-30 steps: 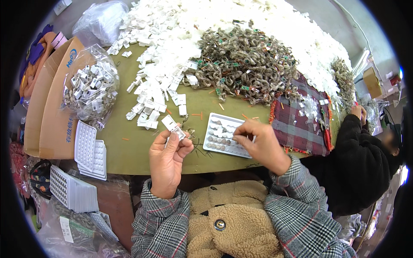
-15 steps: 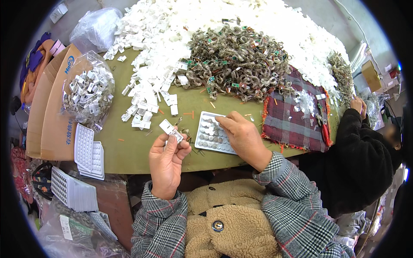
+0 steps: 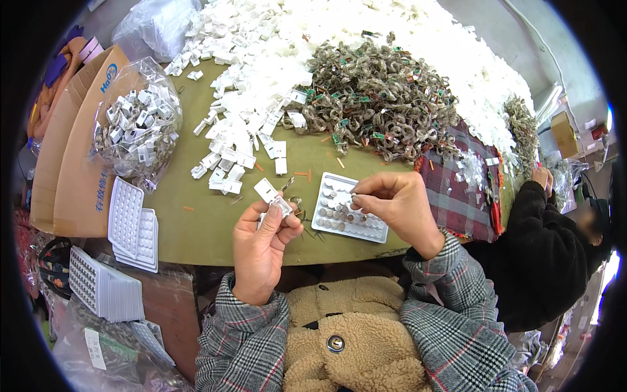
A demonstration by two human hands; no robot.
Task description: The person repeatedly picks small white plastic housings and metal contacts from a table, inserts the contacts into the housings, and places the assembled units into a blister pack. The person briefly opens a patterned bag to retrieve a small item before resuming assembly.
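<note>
My left hand (image 3: 260, 253) is closed on a small white plastic case (image 3: 267, 192) with its lid tipped up, held above the table's near edge. Beside those fingers are thin wires, partly hidden. My right hand (image 3: 406, 210) pinches a tiny round silvery piece, apparently a button cell (image 3: 354, 195), between thumb and forefinger. Below it lies a white blister tray (image 3: 379, 236) with rows of round pockets. Some pockets hold silvery button cells (image 3: 339, 214); others look pale.
Loose white cases (image 3: 225, 157) and a heap of coiled wires (image 3: 385, 98) cover the far table. A checked cloth (image 3: 450, 196) lies right, near a co-worker in black (image 3: 545, 255). Left are a cardboard box (image 3: 78, 157), a filled clear bag (image 3: 140, 127) and stacked trays (image 3: 108, 287).
My right hand has lifted off the tray, its fingertips now pinched on the small round piece. My left hand still holds the white case. The whole view has shifted slightly.
</note>
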